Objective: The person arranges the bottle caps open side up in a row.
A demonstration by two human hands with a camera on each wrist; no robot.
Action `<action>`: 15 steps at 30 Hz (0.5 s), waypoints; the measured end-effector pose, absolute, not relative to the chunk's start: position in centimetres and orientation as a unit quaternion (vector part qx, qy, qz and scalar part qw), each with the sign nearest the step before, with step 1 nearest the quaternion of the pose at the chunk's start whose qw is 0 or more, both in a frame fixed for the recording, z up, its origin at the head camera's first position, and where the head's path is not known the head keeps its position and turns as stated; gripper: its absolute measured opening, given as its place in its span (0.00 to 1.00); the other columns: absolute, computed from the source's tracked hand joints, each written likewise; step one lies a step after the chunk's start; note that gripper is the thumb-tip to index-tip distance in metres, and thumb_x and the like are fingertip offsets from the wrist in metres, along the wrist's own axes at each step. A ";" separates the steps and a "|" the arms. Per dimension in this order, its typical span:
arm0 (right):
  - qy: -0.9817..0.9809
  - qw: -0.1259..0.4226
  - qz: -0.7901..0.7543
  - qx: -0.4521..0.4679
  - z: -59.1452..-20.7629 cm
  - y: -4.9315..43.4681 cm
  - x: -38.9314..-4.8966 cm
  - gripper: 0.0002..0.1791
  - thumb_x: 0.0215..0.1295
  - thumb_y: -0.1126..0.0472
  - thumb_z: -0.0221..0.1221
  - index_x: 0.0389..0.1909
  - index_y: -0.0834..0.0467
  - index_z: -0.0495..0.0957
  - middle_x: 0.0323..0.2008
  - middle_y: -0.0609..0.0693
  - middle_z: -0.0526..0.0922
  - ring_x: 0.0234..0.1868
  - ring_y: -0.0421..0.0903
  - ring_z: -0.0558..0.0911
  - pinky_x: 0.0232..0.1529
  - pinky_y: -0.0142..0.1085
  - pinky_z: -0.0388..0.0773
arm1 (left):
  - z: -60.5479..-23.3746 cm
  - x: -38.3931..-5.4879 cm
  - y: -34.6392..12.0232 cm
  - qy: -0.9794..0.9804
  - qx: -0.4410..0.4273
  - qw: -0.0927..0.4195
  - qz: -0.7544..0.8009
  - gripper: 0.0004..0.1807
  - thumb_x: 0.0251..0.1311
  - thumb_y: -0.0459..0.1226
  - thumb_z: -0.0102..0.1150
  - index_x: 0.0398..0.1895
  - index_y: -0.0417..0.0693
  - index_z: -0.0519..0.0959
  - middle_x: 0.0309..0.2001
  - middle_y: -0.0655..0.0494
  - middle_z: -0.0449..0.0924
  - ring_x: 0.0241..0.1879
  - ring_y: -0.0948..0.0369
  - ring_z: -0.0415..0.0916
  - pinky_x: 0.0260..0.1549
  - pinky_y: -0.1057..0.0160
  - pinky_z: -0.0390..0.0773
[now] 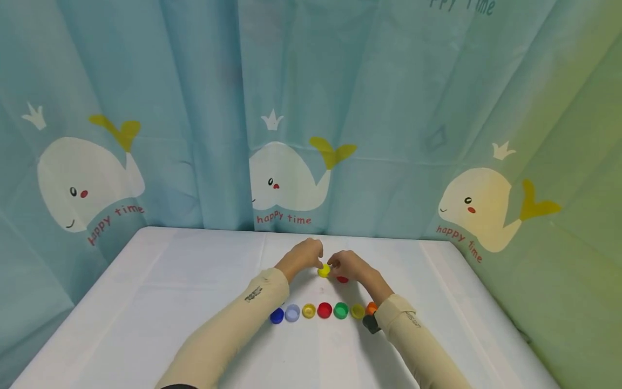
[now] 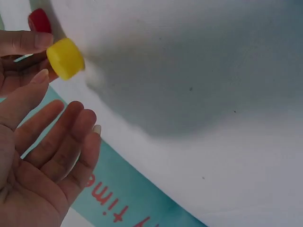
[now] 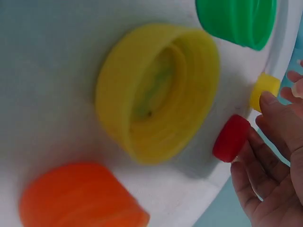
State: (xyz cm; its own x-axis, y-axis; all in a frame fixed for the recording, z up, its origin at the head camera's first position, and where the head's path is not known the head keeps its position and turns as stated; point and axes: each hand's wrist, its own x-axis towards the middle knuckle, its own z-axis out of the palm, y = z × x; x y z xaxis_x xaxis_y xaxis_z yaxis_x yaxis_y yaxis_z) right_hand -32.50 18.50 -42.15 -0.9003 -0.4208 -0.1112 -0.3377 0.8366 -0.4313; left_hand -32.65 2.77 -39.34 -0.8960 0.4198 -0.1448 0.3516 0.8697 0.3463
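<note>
Between the thumb and finger of my right hand [image 1: 351, 266] is a yellow bottle cap [image 2: 66, 58], pinched at its side above the table. My left hand [image 2: 52, 156] is close by with its fingers loosely bent and nothing in them; its thumb tip comes near the yellow cap. A red bottle cap [image 3: 231, 138] stands tilted beside the lower fingers of my right hand; I cannot tell whether they touch it. In the head view, that red cap shows just below the right hand, partly hidden.
Nearer on the white table [image 1: 194, 302] runs a row of caps: blue [image 1: 276, 316], pale violet [image 1: 292, 313], yellow [image 1: 309, 310], red [image 1: 324, 310], green [image 1: 341, 310], yellow [image 1: 358, 311] and orange [image 1: 371, 308]. A dark object [image 1: 371, 324] shows by the right sleeve. A whale-print curtain [image 1: 218, 135] hangs behind.
</note>
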 end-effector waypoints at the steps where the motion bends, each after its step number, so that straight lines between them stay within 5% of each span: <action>1: 0.954 0.100 -0.202 -0.199 -42.3 18.4 -32.6 0.15 0.53 0.63 0.69 0.43 0.62 0.82 0.34 0.49 0.82 0.35 0.44 0.77 0.43 0.36 0.76 | -39.5 -32.8 2.8 0.961 0.203 0.109 0.156 0.15 0.52 0.37 0.69 0.42 0.39 0.80 0.37 0.52 0.80 0.37 0.59 0.75 0.44 0.62 0.76; 9: 0.953 0.102 -0.188 -0.216 -42.4 18.1 -33.0 0.16 0.52 0.61 0.70 0.42 0.62 0.82 0.29 0.47 0.77 0.31 0.44 0.73 0.37 0.33 0.75 | -40.8 -32.9 3.1 0.964 0.224 0.088 0.114 0.11 0.50 0.35 0.70 0.31 0.41 0.77 0.25 0.55 0.73 0.27 0.60 0.70 0.34 0.64 0.76; 15: 0.954 0.097 -0.187 -0.216 -42.5 18.2 -32.9 0.16 0.52 0.60 0.70 0.43 0.61 0.83 0.28 0.46 0.76 0.31 0.44 0.72 0.37 0.33 0.74 | -41.3 -32.8 3.4 0.965 0.234 0.077 0.093 0.12 0.51 0.37 0.69 0.32 0.41 0.77 0.24 0.56 0.72 0.27 0.60 0.69 0.34 0.65 0.76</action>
State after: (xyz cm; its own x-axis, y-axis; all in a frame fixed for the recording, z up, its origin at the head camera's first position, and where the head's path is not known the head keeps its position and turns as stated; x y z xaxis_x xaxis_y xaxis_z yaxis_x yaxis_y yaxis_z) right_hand -32.94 18.22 -42.50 -0.8882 -0.4473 -0.1049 -0.3748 0.8374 -0.3979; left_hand -32.84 3.43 -41.34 -0.8783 0.4666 -0.1045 0.4382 0.8728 0.2149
